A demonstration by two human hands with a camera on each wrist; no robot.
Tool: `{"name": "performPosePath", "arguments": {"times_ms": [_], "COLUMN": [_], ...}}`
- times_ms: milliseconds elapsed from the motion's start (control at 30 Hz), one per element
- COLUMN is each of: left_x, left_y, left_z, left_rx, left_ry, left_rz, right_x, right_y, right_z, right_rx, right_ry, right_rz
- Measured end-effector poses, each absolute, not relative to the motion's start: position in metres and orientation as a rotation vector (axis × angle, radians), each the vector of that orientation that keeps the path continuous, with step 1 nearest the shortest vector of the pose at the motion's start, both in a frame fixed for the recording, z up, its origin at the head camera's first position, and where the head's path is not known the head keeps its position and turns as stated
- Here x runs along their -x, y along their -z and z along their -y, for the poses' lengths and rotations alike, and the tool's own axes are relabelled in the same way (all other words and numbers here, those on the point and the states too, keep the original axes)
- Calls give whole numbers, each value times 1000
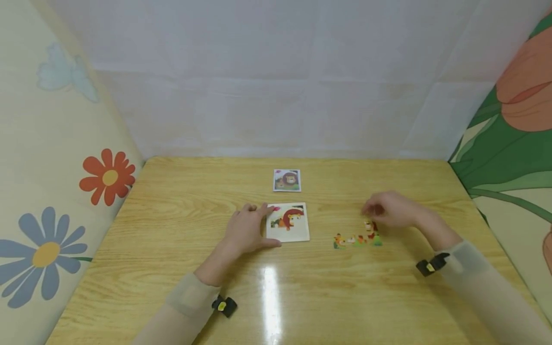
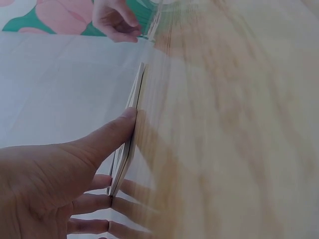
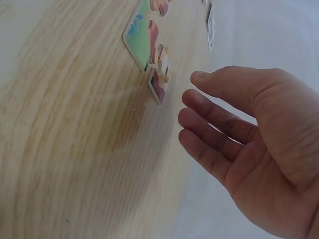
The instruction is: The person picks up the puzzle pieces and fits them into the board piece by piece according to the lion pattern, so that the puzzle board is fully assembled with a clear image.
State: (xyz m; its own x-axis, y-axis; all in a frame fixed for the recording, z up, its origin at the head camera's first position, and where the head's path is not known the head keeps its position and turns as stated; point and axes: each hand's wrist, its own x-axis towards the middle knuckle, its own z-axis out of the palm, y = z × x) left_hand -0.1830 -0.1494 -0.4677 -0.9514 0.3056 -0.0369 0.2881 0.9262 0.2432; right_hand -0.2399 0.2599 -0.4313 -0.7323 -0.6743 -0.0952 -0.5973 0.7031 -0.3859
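A square white puzzle board (image 1: 297, 233) lies on the table, partly filled with pieces that show a red-maned lion. My left hand (image 1: 246, 230) holds this board at its left side, thumb at the near edge and fingers at the far left corner. In the left wrist view the thumb (image 2: 112, 130) presses on the board's edge (image 2: 130, 144). On the right, my right hand (image 1: 394, 209) hovers just beyond several loose jigsaw pieces (image 1: 360, 239). Its fingers are loosely bent with nothing between them, and the right wrist view shows a gap between fingertips (image 3: 188, 117) and pieces (image 3: 158, 87).
Behind the board lies a small square card (image 1: 286, 180) with a full lion picture. The wooden table (image 1: 194, 191) meets a white cloth (image 1: 258, 110) at the back, and flower-painted panels (image 1: 47, 191) stand at both sides.
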Motion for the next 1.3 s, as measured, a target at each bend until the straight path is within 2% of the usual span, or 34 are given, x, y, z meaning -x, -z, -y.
{"name": "performPosePath", "arguments": {"times_ms": [1300], "left_x": [185], "left_y": [467], "left_z": [150], "left_rx": [-443], "left_ry": [-375], "left_rz": [-3013], "right_x": [229], "right_y": [447], "right_z": [-255], "right_rx": [1037], "right_ry": [420], "right_rz": [-2761]}}
